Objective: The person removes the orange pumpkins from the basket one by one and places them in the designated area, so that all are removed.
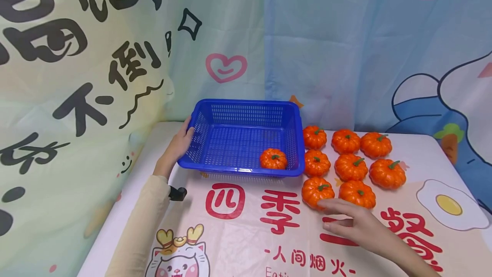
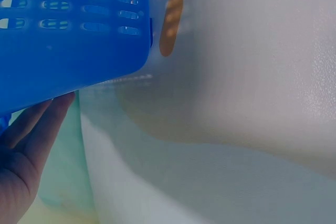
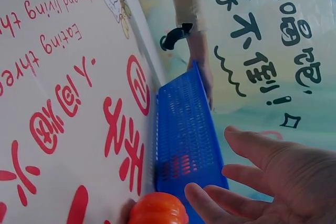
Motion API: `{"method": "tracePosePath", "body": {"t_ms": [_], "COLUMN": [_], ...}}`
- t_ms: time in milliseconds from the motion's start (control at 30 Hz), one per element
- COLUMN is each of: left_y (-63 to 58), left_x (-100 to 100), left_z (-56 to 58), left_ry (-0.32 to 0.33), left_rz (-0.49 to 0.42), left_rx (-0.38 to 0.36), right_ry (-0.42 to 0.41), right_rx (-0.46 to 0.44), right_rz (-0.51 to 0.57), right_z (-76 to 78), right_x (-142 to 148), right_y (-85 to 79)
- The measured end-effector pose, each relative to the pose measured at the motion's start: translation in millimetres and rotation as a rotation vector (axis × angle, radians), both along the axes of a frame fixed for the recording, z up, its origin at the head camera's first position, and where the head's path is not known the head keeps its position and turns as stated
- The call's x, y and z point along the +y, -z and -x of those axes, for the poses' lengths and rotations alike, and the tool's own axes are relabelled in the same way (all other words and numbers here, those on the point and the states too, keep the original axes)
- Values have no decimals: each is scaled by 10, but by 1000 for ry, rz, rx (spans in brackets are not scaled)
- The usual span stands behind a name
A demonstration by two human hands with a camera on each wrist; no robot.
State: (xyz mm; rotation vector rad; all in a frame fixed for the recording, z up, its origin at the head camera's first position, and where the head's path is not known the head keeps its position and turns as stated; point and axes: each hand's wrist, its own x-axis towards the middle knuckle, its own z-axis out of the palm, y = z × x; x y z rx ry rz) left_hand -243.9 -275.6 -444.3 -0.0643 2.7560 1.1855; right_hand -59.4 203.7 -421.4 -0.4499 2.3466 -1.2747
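Note:
A blue plastic basket (image 1: 230,169) with slotted walls stands at the back of the table, one orange toy pumpkin (image 1: 273,161) inside near its front right corner. My left hand (image 1: 180,143) holds the basket's left rim; the left wrist view shows fingers (image 2: 50,121) against the outer side below the edge. Over the table's right half, my right hand (image 1: 359,225) has its fingers loosely extended, the fingertips beside the front left pumpkin (image 1: 316,188) of a group. That pumpkin (image 3: 157,209) is partly cut off in the right wrist view. Nothing is gripped there.
Several more pumpkins (image 1: 350,166) sit in rows right of the basket, the nearest ones close to its right wall. A printed cloth (image 1: 238,243) with red lettering covers the table. Printed curtains (image 1: 326,46) hang behind and at the left.

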Motion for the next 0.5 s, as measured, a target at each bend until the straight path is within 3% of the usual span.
{"method": "tracePosePath", "body": {"t_ms": [200,300,400,500], "left_y": [1,8,11,8], "left_x": [-8,-9,-6,-10], "left_z": [4,7,9,6], "left_ry": [1,3,6,4], "left_rz": [4,1,-3,-7], "left_rx": [6,7,7,9], "right_ry": [-12,-55,-106,-129], "right_rx": [7,89,181,240], "right_rz": [-15,-27,-47,-92], "right_z": [46,121,259,500], "right_x": [-116,-222,-332,-453], "right_y": [16,-39,-156,-284]}}
